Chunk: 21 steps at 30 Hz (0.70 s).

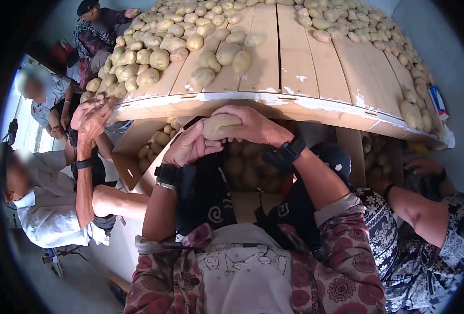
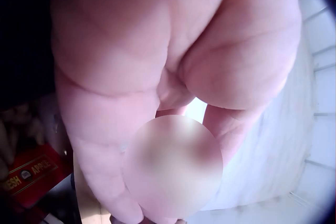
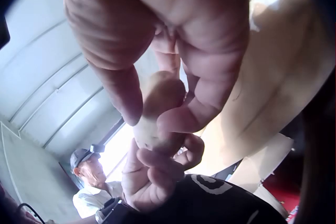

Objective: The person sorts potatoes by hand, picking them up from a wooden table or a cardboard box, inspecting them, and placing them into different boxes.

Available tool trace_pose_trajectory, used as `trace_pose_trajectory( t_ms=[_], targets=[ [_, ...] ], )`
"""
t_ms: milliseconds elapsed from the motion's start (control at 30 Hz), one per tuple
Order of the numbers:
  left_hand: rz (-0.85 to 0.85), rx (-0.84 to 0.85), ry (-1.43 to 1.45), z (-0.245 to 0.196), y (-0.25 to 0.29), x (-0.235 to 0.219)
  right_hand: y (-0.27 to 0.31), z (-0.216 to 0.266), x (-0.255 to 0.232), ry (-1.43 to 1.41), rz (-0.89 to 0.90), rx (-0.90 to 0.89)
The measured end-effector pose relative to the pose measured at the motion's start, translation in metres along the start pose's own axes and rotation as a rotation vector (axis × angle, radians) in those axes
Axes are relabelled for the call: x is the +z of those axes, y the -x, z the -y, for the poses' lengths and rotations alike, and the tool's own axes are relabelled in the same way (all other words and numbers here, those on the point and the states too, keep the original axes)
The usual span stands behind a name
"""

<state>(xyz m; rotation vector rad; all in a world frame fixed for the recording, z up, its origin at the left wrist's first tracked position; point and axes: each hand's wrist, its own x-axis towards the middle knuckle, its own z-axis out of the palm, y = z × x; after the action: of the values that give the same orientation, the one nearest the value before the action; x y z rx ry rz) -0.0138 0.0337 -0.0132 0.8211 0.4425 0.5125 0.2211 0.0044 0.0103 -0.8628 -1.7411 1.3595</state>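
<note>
Both hands hold one pale potato (image 1: 222,127) in front of the wooden table's near edge. My left hand (image 1: 186,146) has its fingers curled under the potato's left side. From the right, my right hand (image 1: 253,125) grips it with the thumb across its face. The right wrist view shows the potato (image 3: 157,109) between the right hand's (image 3: 163,40) thumb and fingers, with the left fingertips (image 3: 157,169) touching its lower end. In the left wrist view a blurred patch covers what lies at the left hand's (image 2: 168,66) fingertips.
Potatoes (image 1: 158,58) lie heaped on the plank table (image 1: 263,73), several near its front edge. Boxes of potatoes (image 1: 156,144) stand below it. One person (image 1: 54,193) sits at left, another (image 1: 426,220) at right, others farther back left. A red box (image 2: 39,174) shows in the left wrist view.
</note>
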Motion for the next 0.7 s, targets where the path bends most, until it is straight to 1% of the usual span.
trace_pose_trajectory(
  t_ms=[33,67,100,167,233,267,300,333,367,400,433,500,567,633,667,700],
  targets=[
    [-0.032,-0.023,-0.004,-0.001,-0.003,0.013,-0.001,0.0,0.001,-0.031,0.001,0.011],
    [-0.046,-0.026,-0.02,0.002,-0.004,0.014,-0.003,-0.004,0.0,0.052,-0.031,-0.062],
    [-0.053,-0.024,-0.048,0.003,-0.007,0.014,-0.001,0.001,-0.003,-0.023,0.005,0.021],
    [-0.03,-0.014,-0.025,0.005,-0.01,0.012,0.002,0.008,-0.008,-0.016,0.015,0.062],
    [0.0,0.097,-0.077,0.006,-0.01,0.01,0.005,0.015,-0.024,-0.033,-0.042,0.09],
    [0.007,0.143,-0.011,0.003,-0.008,0.011,0.012,0.019,-0.035,-0.129,-0.166,0.049],
    [0.014,0.196,0.053,0.002,-0.008,0.005,0.015,0.016,-0.053,-0.211,-0.253,-0.013],
    [-0.021,0.24,0.055,0.0,-0.006,0.004,0.021,0.024,-0.067,-0.324,-0.368,-0.055],
    [-0.054,0.283,0.055,-0.002,-0.004,0.003,0.027,0.017,-0.085,-0.375,-0.426,-0.136],
    [-0.053,0.281,0.056,-0.004,-0.002,0.001,0.035,0.011,-0.1,-0.481,-0.474,-0.197],
    [-0.077,0.276,0.082,-0.006,0.001,0.0,0.041,0.012,-0.109,-0.481,-0.478,-0.194],
    [-0.103,0.263,0.113,-0.006,0.006,-0.003,0.052,0.01,-0.119,-0.655,-0.676,-0.266],
    [-0.059,0.232,0.086,-0.012,0.007,-0.008,0.053,0.006,-0.12,-0.659,-0.689,-0.295],
    [-0.046,0.211,0.095,-0.016,0.007,-0.011,0.047,0.005,-0.114,-0.516,-0.694,-0.255],
    [-0.041,0.206,0.08,-0.017,0.008,-0.012,0.044,0.005,-0.111,-0.605,-0.714,-0.227],
    [-0.038,0.199,0.067,-0.017,0.01,-0.013,0.043,0.004,-0.107,-0.606,-0.714,-0.222]
  ],
)
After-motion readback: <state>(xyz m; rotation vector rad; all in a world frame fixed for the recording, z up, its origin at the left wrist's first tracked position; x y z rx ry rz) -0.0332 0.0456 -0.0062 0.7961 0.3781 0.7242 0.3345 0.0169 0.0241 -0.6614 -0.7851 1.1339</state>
